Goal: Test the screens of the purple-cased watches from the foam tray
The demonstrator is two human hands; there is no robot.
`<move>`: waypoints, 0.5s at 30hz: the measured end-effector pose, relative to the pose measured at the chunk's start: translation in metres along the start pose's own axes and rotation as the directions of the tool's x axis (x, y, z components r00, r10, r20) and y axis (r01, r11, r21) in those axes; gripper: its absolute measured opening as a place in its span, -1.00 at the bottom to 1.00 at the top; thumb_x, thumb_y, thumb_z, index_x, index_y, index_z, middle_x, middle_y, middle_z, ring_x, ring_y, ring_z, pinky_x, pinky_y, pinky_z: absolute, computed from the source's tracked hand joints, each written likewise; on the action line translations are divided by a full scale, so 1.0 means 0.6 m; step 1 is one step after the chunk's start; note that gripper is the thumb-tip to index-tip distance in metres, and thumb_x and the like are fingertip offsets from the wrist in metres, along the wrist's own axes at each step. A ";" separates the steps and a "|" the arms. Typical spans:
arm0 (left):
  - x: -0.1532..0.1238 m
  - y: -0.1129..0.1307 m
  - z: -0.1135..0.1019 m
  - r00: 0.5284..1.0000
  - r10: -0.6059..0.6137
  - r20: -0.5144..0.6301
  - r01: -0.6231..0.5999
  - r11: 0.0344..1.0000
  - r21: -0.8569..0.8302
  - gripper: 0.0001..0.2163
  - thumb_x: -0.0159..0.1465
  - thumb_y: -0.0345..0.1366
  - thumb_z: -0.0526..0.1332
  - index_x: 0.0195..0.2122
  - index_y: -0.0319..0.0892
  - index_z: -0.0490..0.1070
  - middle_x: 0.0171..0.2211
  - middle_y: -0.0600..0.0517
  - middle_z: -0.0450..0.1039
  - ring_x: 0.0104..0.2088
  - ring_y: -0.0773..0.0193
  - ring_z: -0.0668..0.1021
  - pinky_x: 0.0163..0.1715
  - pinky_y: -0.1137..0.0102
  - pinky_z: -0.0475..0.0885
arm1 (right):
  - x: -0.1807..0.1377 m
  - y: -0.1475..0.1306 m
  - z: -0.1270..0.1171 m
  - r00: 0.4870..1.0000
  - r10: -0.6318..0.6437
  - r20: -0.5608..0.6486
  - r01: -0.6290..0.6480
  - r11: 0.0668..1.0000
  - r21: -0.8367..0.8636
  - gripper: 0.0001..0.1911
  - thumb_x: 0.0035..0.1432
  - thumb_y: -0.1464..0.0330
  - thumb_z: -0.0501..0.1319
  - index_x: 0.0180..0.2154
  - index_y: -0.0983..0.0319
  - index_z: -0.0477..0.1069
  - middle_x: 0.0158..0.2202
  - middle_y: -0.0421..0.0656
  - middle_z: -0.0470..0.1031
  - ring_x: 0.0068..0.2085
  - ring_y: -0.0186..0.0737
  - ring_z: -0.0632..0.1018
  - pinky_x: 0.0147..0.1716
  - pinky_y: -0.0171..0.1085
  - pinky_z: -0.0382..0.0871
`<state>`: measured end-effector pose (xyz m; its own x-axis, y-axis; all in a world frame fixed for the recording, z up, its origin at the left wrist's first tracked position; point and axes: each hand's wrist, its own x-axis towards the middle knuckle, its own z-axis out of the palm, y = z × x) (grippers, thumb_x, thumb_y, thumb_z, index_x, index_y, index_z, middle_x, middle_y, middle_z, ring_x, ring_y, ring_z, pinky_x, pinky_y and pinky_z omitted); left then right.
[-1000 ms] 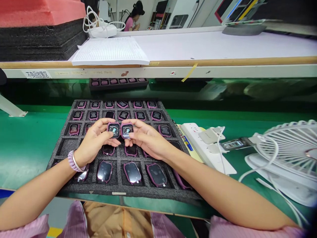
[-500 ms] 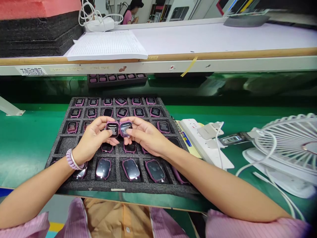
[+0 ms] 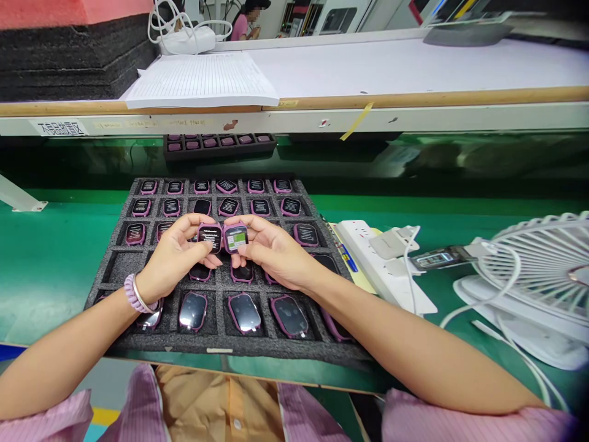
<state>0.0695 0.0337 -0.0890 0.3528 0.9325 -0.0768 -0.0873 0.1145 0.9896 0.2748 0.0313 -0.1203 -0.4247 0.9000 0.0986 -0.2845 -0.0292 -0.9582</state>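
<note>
My left hand point(image 3: 177, 252) is closed on a purple-framed smartwatch body point(image 3: 209, 236) whose dark screen shows white text, the thumb over its lower right corner. Right beside it, my right hand point(image 3: 267, 248) grips a second smartwatch body point(image 3: 235, 238), its screen lit with a green and white picture. Its thumb lies at the screen's lower edge. Both are held above a dark grey foam tray point(image 3: 122, 270), side by side. Several more watch bodies, such as one with a blank glossy screen point(image 3: 245, 313), lie in the tray's compartments; my hands hide some.
To the right are a white power strip point(image 3: 363, 245), a blue pen point(image 3: 348, 258), a small display device point(image 3: 439, 258) and a white fan point(image 3: 543, 276) with cables. A shelf point(image 3: 391, 73) with papers point(image 3: 202, 80) spans above. Another tray point(image 3: 221, 147) stands behind. A person point(image 3: 243, 24) is in the background.
The screen of the smartwatch in my right hand has gone from white text to a green and white picture. Both hands keep their hold in nearly the same place.
</note>
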 end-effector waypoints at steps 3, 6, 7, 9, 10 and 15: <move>0.000 0.001 0.000 1.000 -0.003 0.000 0.003 1.000 0.005 -0.65 0.14 -0.36 0.38 -0.07 -0.21 0.35 -0.21 0.08 0.52 -0.50 0.37 0.66 -0.44 0.51 0.62 | 0.000 -0.001 0.001 1.000 0.005 -0.005 -0.005 1.000 -0.006 -0.54 0.11 0.42 0.37 0.05 0.22 0.37 -0.28 -0.22 0.53 -0.40 -0.28 0.57 -0.39 -0.30 0.39; 0.000 0.000 0.001 1.000 -0.002 0.001 0.002 1.000 0.009 -0.66 0.15 -0.35 0.38 -0.08 -0.21 0.35 -0.21 0.07 0.52 -0.51 0.38 0.66 -0.45 0.51 0.62 | 0.000 -0.001 0.000 1.000 0.009 -0.008 -0.009 1.000 -0.005 -0.55 0.10 0.41 0.38 0.04 0.22 0.37 -0.27 -0.22 0.53 -0.40 -0.29 0.57 -0.39 -0.30 0.39; 0.001 0.000 0.002 1.000 0.000 0.001 0.000 1.000 0.010 -0.67 0.15 -0.34 0.38 -0.09 -0.21 0.35 -0.21 0.07 0.52 -0.51 0.38 0.65 -0.45 0.51 0.61 | 0.000 -0.001 0.000 1.000 0.009 -0.007 -0.009 1.000 -0.004 -0.55 0.10 0.42 0.38 0.04 0.22 0.37 -0.27 -0.23 0.53 -0.40 -0.29 0.57 -0.39 -0.30 0.40; 0.001 -0.001 0.002 1.000 0.006 0.004 -0.006 1.000 0.010 -0.68 0.16 -0.34 0.37 -0.09 -0.21 0.35 -0.21 0.08 0.51 -0.51 0.39 0.65 -0.45 0.52 0.61 | 0.000 -0.001 0.000 1.000 0.006 -0.002 -0.006 1.000 0.001 -0.55 0.11 0.42 0.37 0.05 0.22 0.37 -0.28 -0.23 0.53 -0.40 -0.30 0.57 -0.38 -0.31 0.40; 0.001 -0.001 0.002 1.000 0.009 0.006 -0.009 1.000 0.007 -0.68 0.17 -0.34 0.37 -0.08 -0.21 0.35 -0.21 0.08 0.51 -0.51 0.39 0.65 -0.44 0.52 0.61 | 0.000 -0.001 -0.001 1.000 0.004 -0.001 -0.004 1.000 0.002 -0.54 0.11 0.42 0.37 0.05 0.23 0.36 -0.28 -0.23 0.53 -0.40 -0.30 0.57 -0.38 -0.31 0.40; 0.001 -0.002 0.000 1.000 0.025 0.014 -0.025 0.999 -0.021 -0.60 0.11 -0.43 0.36 -0.02 -0.19 0.34 -0.13 0.05 0.52 -0.44 0.37 0.68 -0.35 0.48 0.64 | 0.001 0.002 -0.003 1.000 0.000 -0.010 0.000 1.000 -0.003 -0.50 0.10 0.43 0.38 0.08 0.22 0.35 -0.26 -0.23 0.52 -0.38 -0.30 0.57 -0.35 -0.31 0.42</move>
<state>0.0697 0.0342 -0.0903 0.3640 0.9301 -0.0499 -0.1159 0.0984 0.9884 0.2759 0.0326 -0.1221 -0.4161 0.9042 0.0961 -0.2820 -0.0279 -0.9590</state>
